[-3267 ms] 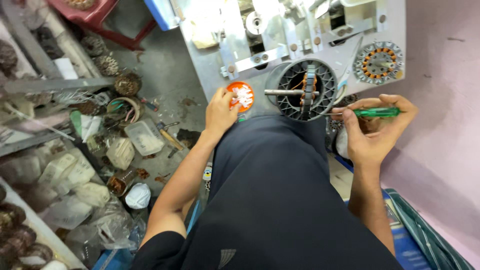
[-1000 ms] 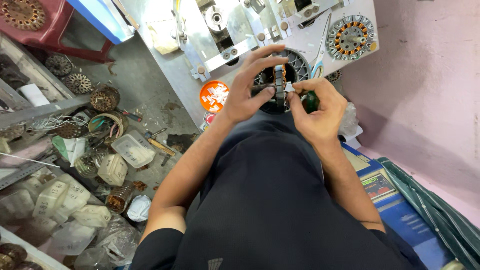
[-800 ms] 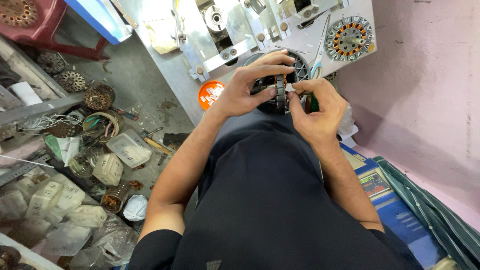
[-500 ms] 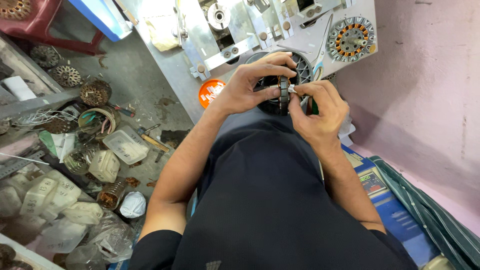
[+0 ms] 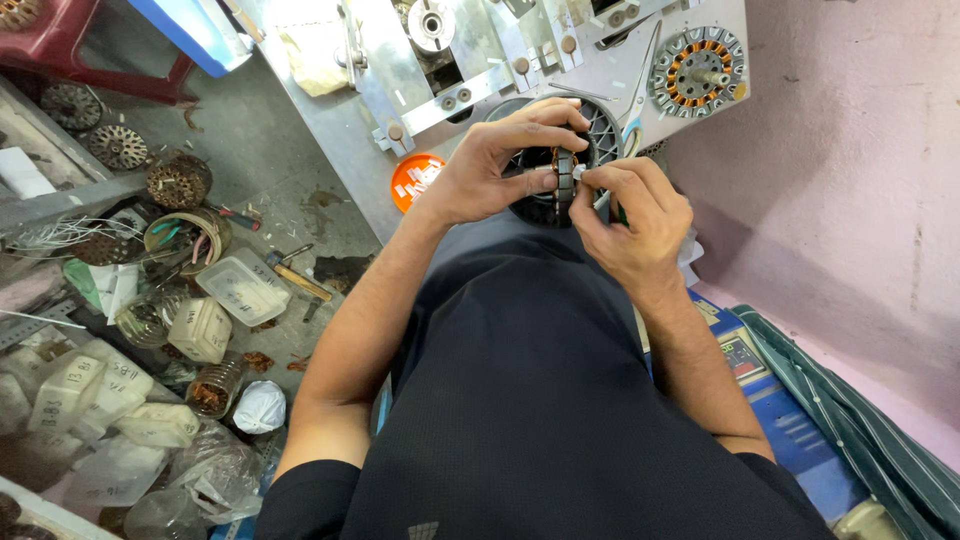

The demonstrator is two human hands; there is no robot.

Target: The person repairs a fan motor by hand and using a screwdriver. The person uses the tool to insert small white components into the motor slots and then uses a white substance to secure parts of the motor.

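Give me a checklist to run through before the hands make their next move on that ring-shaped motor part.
1. Left hand has a grip on the black ring-shaped motor part: ok, fingers curl over its rim.
2. Right hand is at the part: ok, fingertips pinch at its middle, beside a small white piece.
3. Part is steady over the metal bench: cannot tell, the hands hide its underside.
4. Green-handled tool: cannot tell, only a sliver shows behind the right hand.
5. Orange lid with small white bits is close by: ok, it lies on the bench beside the left wrist.
6. Wound stator is out of the way: ok, it sits apart at the bench's far corner.
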